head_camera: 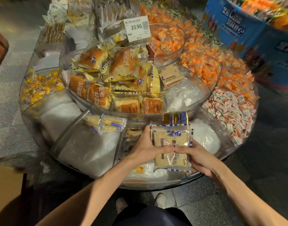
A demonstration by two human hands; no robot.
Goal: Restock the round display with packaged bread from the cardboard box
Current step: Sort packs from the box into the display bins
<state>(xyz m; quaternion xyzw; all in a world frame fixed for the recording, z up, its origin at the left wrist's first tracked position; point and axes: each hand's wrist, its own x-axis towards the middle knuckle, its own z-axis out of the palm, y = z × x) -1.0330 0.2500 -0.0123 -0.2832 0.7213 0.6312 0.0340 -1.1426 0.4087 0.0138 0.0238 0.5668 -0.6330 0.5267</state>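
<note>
Both hands are holding one bread packet (pixel 171 139) just above the front compartment of the round display (pixel 164 185). The left hand (pixel 146 149) is gripping its left edge and the right hand (pixel 200 158) its right edge. Both thumbs are lying on top, nearly meeting at the middle. The other fingers are mostly hidden behind it.

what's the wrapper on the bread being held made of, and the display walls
Bread packet: thin glossy clear plastic film, judging by glare and the bread showing through. Display walls: rigid clear plastic, probably acrylic; contents show through them.
</note>
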